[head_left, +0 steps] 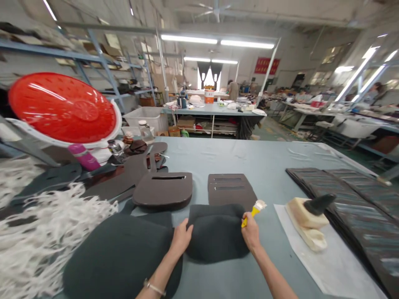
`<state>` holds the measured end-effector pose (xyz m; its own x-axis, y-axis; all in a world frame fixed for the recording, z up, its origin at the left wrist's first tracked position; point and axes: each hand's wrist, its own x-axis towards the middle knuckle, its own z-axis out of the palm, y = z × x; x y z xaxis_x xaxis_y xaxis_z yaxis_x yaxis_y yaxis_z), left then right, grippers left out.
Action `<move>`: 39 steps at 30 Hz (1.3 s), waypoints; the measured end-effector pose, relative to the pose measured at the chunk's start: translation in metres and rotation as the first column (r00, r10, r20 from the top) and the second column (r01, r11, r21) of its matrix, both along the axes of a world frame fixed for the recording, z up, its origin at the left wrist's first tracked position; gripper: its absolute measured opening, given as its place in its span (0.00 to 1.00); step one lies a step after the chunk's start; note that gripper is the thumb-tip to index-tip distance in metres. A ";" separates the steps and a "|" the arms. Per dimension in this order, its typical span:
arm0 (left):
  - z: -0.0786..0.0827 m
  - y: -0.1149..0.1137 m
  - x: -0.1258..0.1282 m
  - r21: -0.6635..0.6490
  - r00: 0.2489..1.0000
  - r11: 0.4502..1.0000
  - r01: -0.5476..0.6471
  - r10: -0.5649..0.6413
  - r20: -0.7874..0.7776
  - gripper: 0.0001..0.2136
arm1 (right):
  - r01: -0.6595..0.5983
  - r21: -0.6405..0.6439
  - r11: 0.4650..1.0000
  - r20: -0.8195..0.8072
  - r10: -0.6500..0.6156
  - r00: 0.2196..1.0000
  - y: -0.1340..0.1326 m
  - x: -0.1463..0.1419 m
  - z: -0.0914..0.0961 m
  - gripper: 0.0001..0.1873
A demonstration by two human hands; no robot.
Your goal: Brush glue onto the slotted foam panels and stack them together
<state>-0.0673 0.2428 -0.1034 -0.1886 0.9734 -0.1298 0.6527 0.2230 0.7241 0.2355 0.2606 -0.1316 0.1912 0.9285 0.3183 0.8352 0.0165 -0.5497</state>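
Observation:
A dark grey-green flat piece (216, 238) with a curved lower edge is held just in front of me, slightly blurred. My left hand (181, 237) pinches its left edge between thumb and fingers. At the opposite edge, my right hand (250, 231) grips the piece and also a small yellow-handled brush (255, 210), bristles up and whitish. Beyond lies a brown panel with two slots (227, 189), partly covered by the held piece. To its left is a stack of rounded brown panels with one slot (163, 191). A larger dark piece (124, 253) lies beside my left forearm.
White strips (40, 236) are heaped at the left, near a red plastic basin (62, 108) and a magenta bottle (84, 157). At right, a cream container with a black nozzle (307, 220) rests on a white sheet (336, 265), beside stacked dark panels (352, 203).

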 end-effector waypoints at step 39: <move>-0.038 0.066 0.025 -0.357 1.000 0.934 0.011 -0.018 -0.017 0.17 | 0.460 0.104 0.882 -0.290 -0.415 0.862 -0.048 0.164 0.057 0.20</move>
<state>-0.0426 0.3090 -0.1409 -0.1806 0.8665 -0.4654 0.6712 0.4544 0.5857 0.3990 0.2130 -0.0742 0.6596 0.6683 0.3439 0.6105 -0.2096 -0.7638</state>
